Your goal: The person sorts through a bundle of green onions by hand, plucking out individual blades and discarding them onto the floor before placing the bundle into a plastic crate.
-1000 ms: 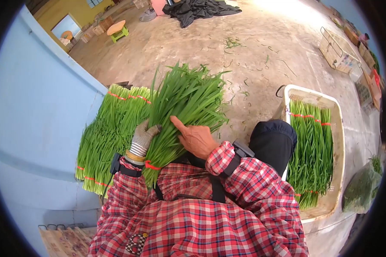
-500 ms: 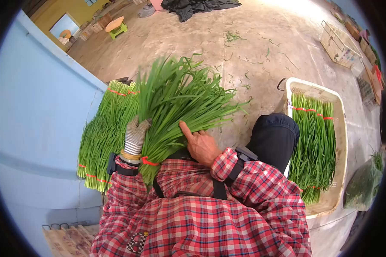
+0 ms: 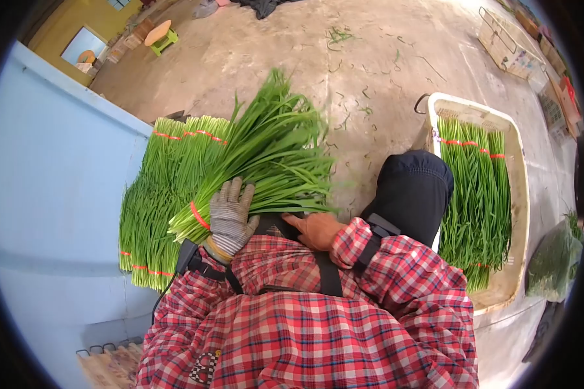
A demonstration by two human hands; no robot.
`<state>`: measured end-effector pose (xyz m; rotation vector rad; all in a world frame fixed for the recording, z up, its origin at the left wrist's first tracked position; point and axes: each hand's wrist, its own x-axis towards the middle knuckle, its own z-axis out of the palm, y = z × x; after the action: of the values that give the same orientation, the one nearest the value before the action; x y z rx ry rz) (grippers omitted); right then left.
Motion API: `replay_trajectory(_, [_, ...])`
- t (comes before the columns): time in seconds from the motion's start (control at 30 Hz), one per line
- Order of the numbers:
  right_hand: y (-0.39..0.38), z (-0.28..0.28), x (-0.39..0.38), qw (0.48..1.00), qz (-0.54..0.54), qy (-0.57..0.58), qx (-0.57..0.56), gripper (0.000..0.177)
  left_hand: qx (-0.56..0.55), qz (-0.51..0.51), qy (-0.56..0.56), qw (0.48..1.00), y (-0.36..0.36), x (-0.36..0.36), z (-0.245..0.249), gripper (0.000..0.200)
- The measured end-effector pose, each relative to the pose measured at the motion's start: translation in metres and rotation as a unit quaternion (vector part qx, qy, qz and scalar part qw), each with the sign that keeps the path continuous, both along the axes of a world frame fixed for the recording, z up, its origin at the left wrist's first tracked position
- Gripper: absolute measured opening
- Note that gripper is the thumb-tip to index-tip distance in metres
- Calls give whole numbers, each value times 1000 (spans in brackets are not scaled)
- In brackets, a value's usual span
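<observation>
A loose-leafed green bunch (image 3: pixel 266 149) lies over my lap, its pale stems tied with a red band at the lower left and its leaves fanned to the upper right. My left hand (image 3: pixel 232 217), in a grey striped glove, rests on the stems beside the band with its fingers spread. My bare right hand (image 3: pixel 316 229) is just below the leaf tips, index finger stretched out to the left. Banded green bunches (image 3: pixel 159 201) are laid side by side to the left, partly covered by the bunch on my lap.
At the right stands a white crate (image 3: pixel 519 188) holding several banded bunches (image 3: pixel 474 201). A blue panel (image 3: pixel 58 175) rises at the left. Beyond are another crate (image 3: pixel 509 48), a small table (image 3: pixel 159 34) and leaf scraps on the floor. A plastic bag (image 3: pixel 551 266) sits at the far right.
The bunch has turned, its banded stems swinging to the upper left. My left hand has moved from its side onto its stems with fingers spread. My right hand has moved lower, off the leaves.
</observation>
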<state>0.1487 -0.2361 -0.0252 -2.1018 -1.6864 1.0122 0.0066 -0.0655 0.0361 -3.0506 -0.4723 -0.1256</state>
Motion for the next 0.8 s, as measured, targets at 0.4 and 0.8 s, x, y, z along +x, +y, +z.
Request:
replay_trajectory(0.4, [-34,-6,5,999,4,-16,52,43,-24,11,-43,999,-7,-14,-17,72])
replay_trajectory(0.8, [-12,44,58,898,-161,46,407,26,-43,-4,-86,995,-5,-20,-21,70])
